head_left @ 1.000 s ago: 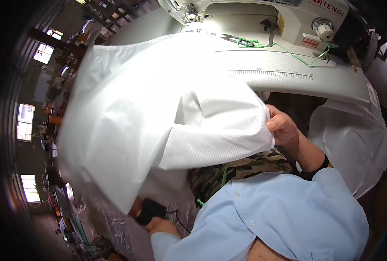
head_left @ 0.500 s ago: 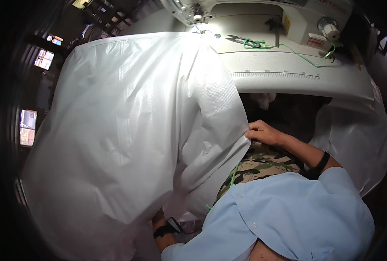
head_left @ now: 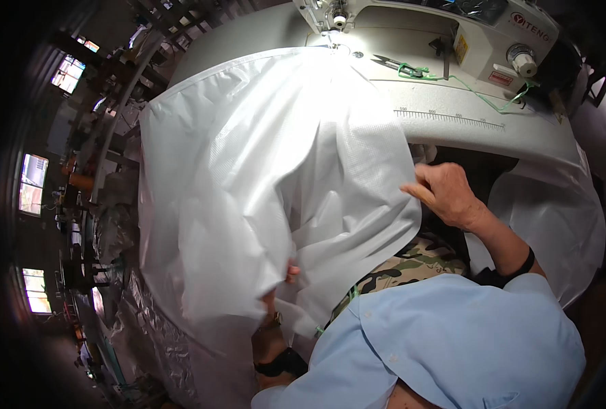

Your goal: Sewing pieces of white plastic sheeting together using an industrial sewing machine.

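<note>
A large white woven plastic sheet (head_left: 214, 170) hangs in folds over the front of a sewing machine (head_left: 453, 44), its top edge running up under the lit needle area. My left hand (head_left: 292, 270) is at the sheet's lower folds; fingertips show past a fold, the rest of the hand lies behind the material, and it appears closed on it. By the sheet's right edge is my right hand (head_left: 449, 194), fingers bent and apart, one fingertip over or against the sheet. Nothing shows between those fingers.
Thread snips (head_left: 391, 63) tangled with green string (head_left: 480, 95) lie on the machine bed, above a printed ruler scale (head_left: 446, 117). More pale plastic material (head_left: 548, 218) hangs at the right. Crumpled clear plastic (head_left: 115, 232) and dark racks stand at the left.
My right hand has let go of the sheet's edge and lifted up and right. My left hand has risen, carrying the lower folds, and the sheet's left side has drawn in to the right.
</note>
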`<action>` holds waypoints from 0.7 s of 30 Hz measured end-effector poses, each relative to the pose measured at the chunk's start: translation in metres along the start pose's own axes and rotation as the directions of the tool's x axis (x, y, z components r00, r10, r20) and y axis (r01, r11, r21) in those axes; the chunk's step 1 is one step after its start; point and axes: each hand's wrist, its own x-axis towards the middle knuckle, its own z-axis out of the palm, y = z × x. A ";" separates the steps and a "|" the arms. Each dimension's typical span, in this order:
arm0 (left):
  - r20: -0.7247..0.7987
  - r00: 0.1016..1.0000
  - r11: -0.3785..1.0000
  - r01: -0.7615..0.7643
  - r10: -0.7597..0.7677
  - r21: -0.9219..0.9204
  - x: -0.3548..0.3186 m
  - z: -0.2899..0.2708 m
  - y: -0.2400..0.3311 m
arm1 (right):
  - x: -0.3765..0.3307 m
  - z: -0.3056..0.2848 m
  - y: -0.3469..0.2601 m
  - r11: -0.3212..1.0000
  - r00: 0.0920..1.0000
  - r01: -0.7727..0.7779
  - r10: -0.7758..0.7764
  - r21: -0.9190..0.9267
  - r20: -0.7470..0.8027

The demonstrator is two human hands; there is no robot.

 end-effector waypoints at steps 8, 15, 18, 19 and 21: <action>-0.008 0.811 0.810 -0.584 0.585 -0.046 0.089 0.068 0.032 | 0.115 -0.011 -0.057 0.372 0.996 -0.075 -0.022 0.925 0.090; -0.007 0.788 0.772 -0.602 0.616 0.202 0.122 0.116 0.045 | 0.222 0.014 -0.064 -0.216 0.905 -0.156 0.360 0.964 0.227; -0.030 0.768 0.735 -0.601 0.640 0.314 0.144 0.135 0.047 | 0.248 0.028 -0.058 -0.302 0.878 -0.090 0.426 0.949 0.219; -0.058 0.768 0.745 -0.596 0.638 0.300 0.147 0.136 0.047 | 0.251 0.031 -0.054 -0.371 0.910 -0.084 0.349 0.925 0.222; -0.135 0.768 0.768 -0.576 0.626 0.281 0.147 0.129 0.052 | 0.241 0.037 -0.066 -0.412 0.951 -0.170 0.169 0.895 0.259</action>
